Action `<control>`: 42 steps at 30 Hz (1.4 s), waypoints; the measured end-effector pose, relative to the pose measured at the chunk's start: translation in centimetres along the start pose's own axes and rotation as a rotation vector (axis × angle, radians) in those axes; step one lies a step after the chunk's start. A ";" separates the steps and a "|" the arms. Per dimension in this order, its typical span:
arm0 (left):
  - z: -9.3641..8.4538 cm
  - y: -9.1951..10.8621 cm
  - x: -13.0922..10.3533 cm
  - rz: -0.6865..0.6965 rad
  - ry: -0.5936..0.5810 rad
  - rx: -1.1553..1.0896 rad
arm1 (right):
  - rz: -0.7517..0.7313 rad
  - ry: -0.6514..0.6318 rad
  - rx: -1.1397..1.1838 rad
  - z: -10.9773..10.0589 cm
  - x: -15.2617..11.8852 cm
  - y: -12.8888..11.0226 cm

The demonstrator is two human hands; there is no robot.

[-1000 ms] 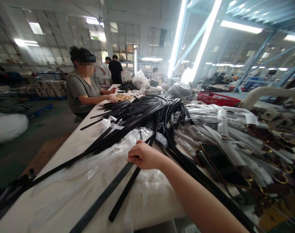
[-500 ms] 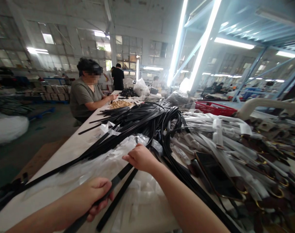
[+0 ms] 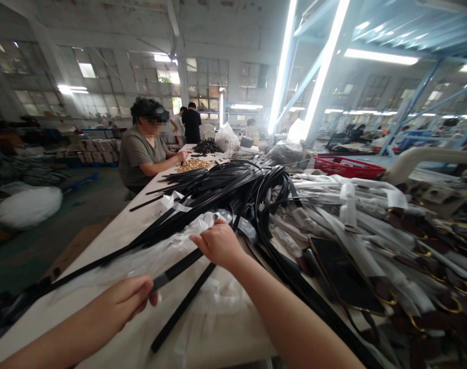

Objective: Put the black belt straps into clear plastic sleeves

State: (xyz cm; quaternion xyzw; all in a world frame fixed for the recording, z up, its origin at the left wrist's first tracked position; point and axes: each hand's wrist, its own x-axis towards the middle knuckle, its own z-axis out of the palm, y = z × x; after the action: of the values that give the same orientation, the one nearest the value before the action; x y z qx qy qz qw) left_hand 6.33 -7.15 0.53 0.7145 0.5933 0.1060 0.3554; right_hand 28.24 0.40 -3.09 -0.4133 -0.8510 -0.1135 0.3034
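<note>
A flat black strap (image 3: 179, 267) runs between my two hands over the near part of the table. My left hand (image 3: 131, 297) is closed around its lower end, where a greyish band shows beside the fingers. Farther up, my right hand (image 3: 220, 245) grips the same strap with the fingers curled in. Below it another black strap (image 3: 183, 306) lies on the white table (image 3: 214, 335). Beyond my hands spreads a large heap of black straps (image 3: 218, 187). Crumpled clear plastic (image 3: 156, 253) lies along the left of my right hand.
Straps wrapped in white film (image 3: 344, 205) with gold rings pile up on the right, a dark phone (image 3: 344, 274) on them. Behind stands a red basket (image 3: 346, 168). A co-worker (image 3: 143, 148) sits at the table's left edge by small gold pieces (image 3: 195, 165).
My left hand has moved left and a little up along the strap, and the greyish band now shows beside its fingers. My right hand has shifted slightly up and left. The view has turned slightly.
</note>
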 end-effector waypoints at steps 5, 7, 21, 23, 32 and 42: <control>1.7 2.2 0.7 0.145 0.046 0.031 | -0.227 0.057 0.080 0.0 -0.2 -2.2; 1.9 2.5 0.6 0.155 0.051 0.059 | -0.239 0.051 0.074 -0.1 -0.3 -1.8; 0.1 1.4 1.1 0.121 0.066 0.160 | -0.106 0.135 0.069 -0.6 -0.4 -1.5; -0.2 1.2 0.7 0.118 0.056 0.136 | -0.051 0.121 0.024 -0.7 -0.4 -0.5; -0.7 1.6 -0.7 0.069 -0.141 0.060 | -0.082 0.179 0.075 -1.2 -0.3 0.2; 0.5 3.7 1.6 0.307 -0.105 -0.027 | -0.270 0.078 0.193 -0.9 -0.7 -1.2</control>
State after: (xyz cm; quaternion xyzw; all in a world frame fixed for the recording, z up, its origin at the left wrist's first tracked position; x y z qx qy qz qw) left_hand 9.92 -6.05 2.09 0.7964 0.4565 0.1296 0.3750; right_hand 28.05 -1.16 -2.68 -0.2594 -0.8933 -0.0867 0.3567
